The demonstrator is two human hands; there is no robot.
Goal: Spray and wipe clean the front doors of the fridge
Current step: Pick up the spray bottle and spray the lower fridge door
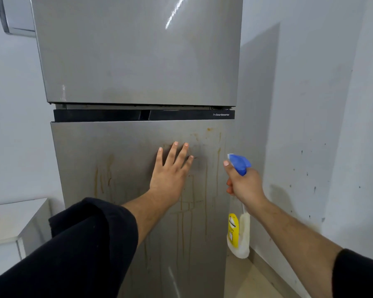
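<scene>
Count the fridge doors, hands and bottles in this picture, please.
Doors: 2, upper door and lower door
Hands: 2, left hand and right hand
Bottles: 1, spray bottle
Total: 5

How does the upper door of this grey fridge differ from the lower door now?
The upper grey metal door looks cleaner, with a bright reflection; the lower grey metal door carries brown drip streaks. The left hand rests flat on the lower door, and the right hand holds a blue-nozzled spray bottle beside it; nothing touches the upper door. Both are shut, with the same grey finish.
</scene>
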